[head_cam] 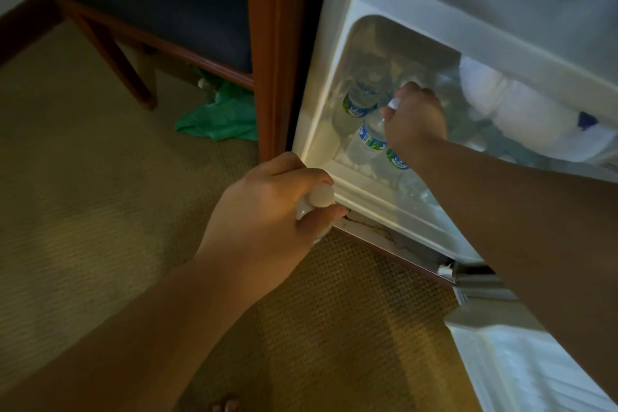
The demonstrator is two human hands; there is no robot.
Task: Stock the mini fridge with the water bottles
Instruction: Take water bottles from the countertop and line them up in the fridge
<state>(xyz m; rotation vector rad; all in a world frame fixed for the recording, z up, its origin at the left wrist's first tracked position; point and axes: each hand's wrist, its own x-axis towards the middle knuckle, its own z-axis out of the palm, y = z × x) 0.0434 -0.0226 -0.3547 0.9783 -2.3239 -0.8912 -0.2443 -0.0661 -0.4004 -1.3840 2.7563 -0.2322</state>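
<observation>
The white mini fridge (321, 130) stands open, set in a wooden cabinet. Inside, several clear water bottles with blue-green labels stand on its floor; one (359, 100) is at the back left. My right hand (414, 120) reaches inside and grips the top of a bottle (368, 144) by its white cap. A third label (398, 160) shows just under my wrist. My left hand (267, 211) hovers just outside the fridge's lower front edge, closed around another bottle whose white cap (321, 196) pokes out between thumb and fingers; its body is mostly hidden.
The fridge door (521, 368) hangs open at the lower right. White bundles (521, 114) fill the fridge's right side. A wooden cabinet post (271, 53) flanks the fridge. A blue-cushioned chair (140, 10) and a green plastic bag (224, 114) sit on the carpet to the left.
</observation>
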